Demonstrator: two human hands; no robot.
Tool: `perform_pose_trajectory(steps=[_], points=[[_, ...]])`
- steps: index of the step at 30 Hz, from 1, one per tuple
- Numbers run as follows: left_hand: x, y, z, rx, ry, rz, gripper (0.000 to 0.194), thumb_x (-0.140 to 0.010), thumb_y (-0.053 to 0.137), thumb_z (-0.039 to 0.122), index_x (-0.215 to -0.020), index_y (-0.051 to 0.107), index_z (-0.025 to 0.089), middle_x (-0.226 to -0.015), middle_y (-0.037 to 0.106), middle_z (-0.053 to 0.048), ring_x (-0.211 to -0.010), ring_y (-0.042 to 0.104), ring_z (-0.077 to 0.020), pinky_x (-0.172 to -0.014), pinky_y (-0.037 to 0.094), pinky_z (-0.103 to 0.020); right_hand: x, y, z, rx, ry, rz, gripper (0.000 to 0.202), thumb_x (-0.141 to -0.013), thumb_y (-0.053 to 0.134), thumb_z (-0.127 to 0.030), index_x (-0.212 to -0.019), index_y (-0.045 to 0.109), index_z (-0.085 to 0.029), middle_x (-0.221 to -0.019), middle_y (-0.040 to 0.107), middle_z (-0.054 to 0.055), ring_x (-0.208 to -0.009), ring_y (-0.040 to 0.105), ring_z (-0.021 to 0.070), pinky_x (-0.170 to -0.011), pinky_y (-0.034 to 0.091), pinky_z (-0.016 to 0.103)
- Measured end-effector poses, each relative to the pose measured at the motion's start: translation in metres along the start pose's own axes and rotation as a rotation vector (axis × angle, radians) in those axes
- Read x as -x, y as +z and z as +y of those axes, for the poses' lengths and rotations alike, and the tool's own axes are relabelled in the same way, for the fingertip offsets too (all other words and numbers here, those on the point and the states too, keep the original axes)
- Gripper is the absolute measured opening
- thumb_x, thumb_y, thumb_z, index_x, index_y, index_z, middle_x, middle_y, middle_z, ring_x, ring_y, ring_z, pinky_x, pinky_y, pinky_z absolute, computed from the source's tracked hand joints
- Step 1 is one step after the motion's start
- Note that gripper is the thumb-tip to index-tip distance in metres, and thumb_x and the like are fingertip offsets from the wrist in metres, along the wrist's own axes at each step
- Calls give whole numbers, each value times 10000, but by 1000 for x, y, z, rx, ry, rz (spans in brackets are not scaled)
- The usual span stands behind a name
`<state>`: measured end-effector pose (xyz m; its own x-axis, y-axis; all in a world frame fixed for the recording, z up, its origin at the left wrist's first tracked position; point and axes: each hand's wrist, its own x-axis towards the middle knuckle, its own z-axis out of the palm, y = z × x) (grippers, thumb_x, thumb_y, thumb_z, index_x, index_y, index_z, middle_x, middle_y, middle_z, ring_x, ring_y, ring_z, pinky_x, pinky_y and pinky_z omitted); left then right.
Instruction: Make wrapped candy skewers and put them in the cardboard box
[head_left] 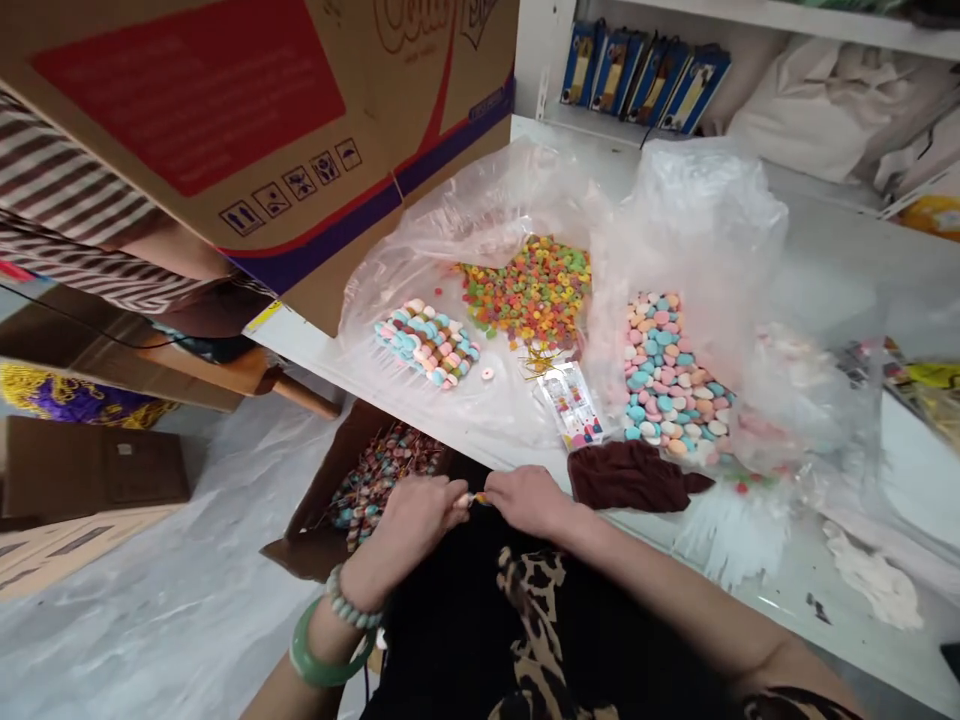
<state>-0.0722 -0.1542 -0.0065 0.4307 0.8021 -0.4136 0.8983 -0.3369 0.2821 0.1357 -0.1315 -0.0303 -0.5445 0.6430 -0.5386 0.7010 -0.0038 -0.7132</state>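
My left hand [421, 515] is closed in a pinch on a small candy skewer [466, 500], with pale pieces showing at the fingertips. My right hand [529, 498] pinches its other end, where a yellow-orange bit [481, 498] shows; most of it is hidden by my fingers. Both hands are just off the table's front edge, above my lap. Beyond them on plastic lie a pile of finished-looking candy skewers [427, 342], colourful ring candies [536, 290], pastel button-shaped candies [664, 380], gold twist ties [540, 362] and a printed card [571, 405].
Below left, an open carton [300, 545] holds many candy skewers [394, 465]. A dark brown cloth [630, 477] and white sticks [739, 525] lie right of my hands. A large cardboard box [262, 120] stands at left, with a person's striped sleeve [82, 200] behind it.
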Motion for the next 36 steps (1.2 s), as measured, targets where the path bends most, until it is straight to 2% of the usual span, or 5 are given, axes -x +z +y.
perform_pose_trajectory(steps=[5,12,21,27,36], points=[[19,10,-43,-91,-425,-113,211,-847,588,239,-1035,669,191,-954,698,-130,-896,661,-297,-764,414,-388,-16,-23,-16,196,-93,109,184,-889,469,-204,-887,652,-202,-801,722,47,-689,670,177,-686,471,283],[-45,-18,-42,-107,-590,598,378,-985,361,359,-1165,659,213,-863,629,-95,-837,605,-252,-735,394,-358,-68,-55,-16,-615,20,208,97,-724,534,-233,-734,620,-192,-661,611,-42,-408,554,80,-461,408,209],[-87,-12,-56,-148,-576,728,278,-948,445,261,-785,652,176,-834,598,-105,-827,544,-251,-720,367,-357,-90,-60,-28,-827,102,134,138,-678,574,-262,-772,636,-183,-661,607,-32,-427,539,82,-473,408,219],[-81,-8,-30,296,-590,1003,203,-928,454,230,-764,568,194,-791,565,-60,-758,522,-199,-714,402,-323,-101,-55,-49,-841,-3,229,182,-721,575,-343,-776,654,-189,-700,591,-21,-520,488,91,-539,390,241],[-96,-7,32,914,-273,602,220,-911,490,278,-713,545,200,-749,551,-8,-738,543,-151,-717,452,-275,-65,-64,-21,-830,-66,554,217,-748,580,-406,-694,596,-197,-665,574,-10,-684,517,147,-684,439,263]])
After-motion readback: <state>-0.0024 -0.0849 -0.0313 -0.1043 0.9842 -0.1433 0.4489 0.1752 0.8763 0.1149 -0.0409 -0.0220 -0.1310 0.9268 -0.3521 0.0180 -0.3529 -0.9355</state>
